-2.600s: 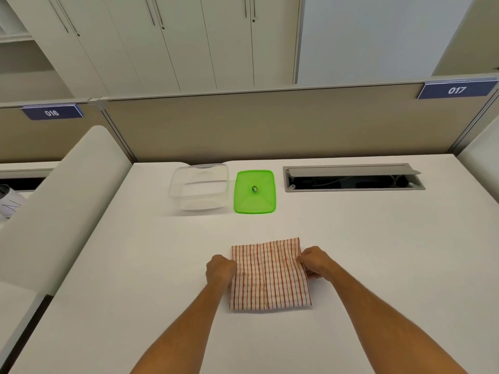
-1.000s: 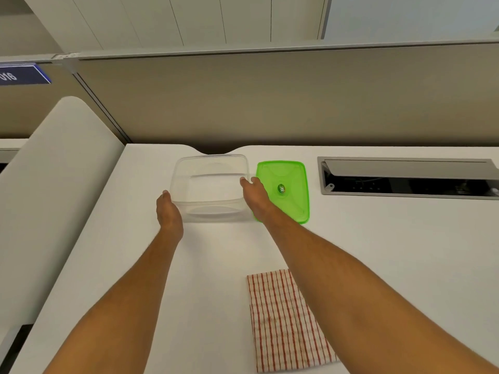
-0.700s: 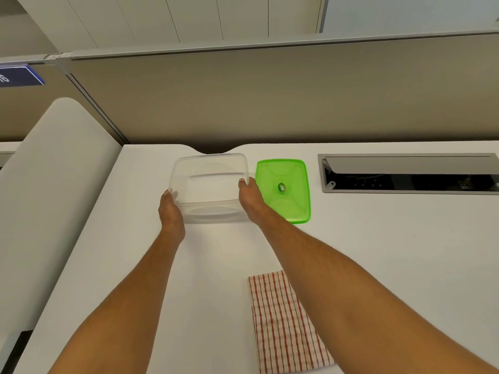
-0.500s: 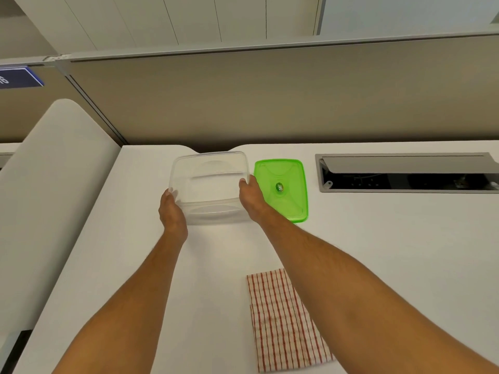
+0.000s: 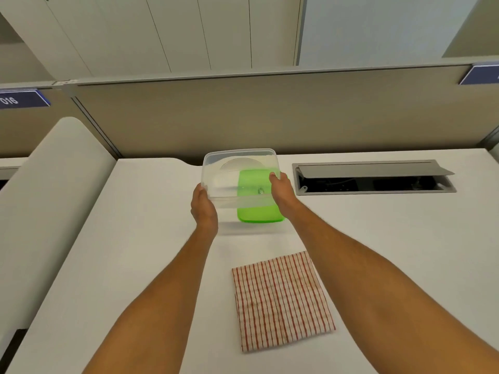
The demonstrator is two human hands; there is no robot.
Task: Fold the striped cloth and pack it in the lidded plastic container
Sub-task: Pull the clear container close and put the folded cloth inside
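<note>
The red-and-white striped cloth [image 5: 282,300] lies folded into a flat rectangle on the white table, near me and between my forearms. Both hands hold the clear plastic container [image 5: 229,174] lifted off the table: my left hand [image 5: 204,209] grips its near left side and my right hand [image 5: 280,191] its right side. The green lid [image 5: 256,211] lies flat on the table, and I see it partly through the raised container.
An open grey cable hatch [image 5: 372,176] is set into the table [image 5: 135,238] at the back right. A beige partition [image 5: 243,117] runs along the far edge. A white rounded divider [image 5: 48,190] borders the table's left side.
My hands left the folded cloth, reached the container and gripped both its sides. Now the container is lifted and shifted right, over part of the green lid.
</note>
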